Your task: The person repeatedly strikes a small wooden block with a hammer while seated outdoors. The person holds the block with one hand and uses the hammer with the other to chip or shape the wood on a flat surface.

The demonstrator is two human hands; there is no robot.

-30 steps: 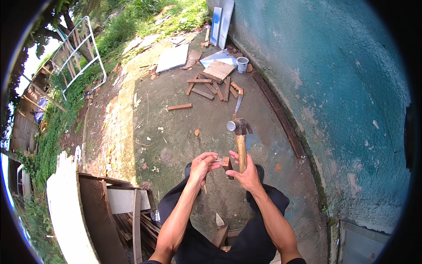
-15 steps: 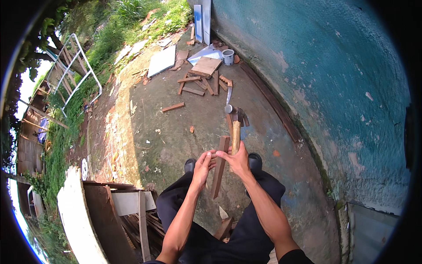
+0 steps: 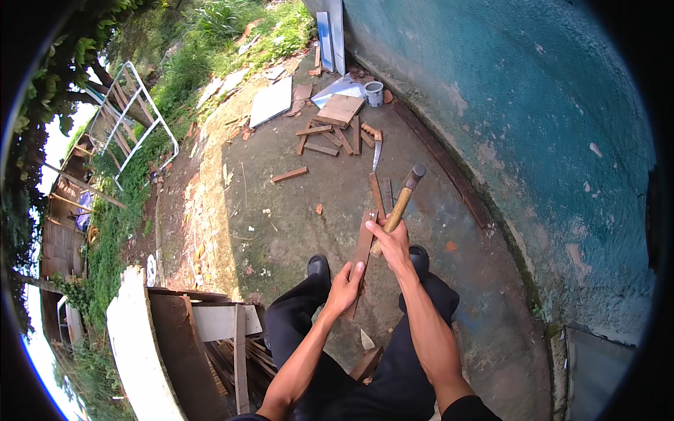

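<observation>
My left hand (image 3: 342,288) is closed on the lower part of a brown wooden strip (image 3: 364,242), thumb lying along its face. Wrapped round the handle of a hammer (image 3: 401,205) is my right hand (image 3: 394,244), its thumb against the strip's upper end. The hammer tilts up to the right, its dark head away from me; the claw is hard to make out. Beyond my hands, two more wooden pieces (image 3: 376,193) lie on the ground. Farther off is a handsaw (image 3: 377,156) with a brown handle.
Short wood offcuts (image 3: 321,149) and a square board (image 3: 339,109) lie ahead, beside a grey paint can (image 3: 374,93). A teal wall (image 3: 505,140) curves along the right. A wooden crate-like box (image 3: 165,337) holding scraps stands at my lower left.
My left hand has slid down the strip. My right hand has turned the hammer, so its head now leans right. The strip has tilted and turned its broad face up.
</observation>
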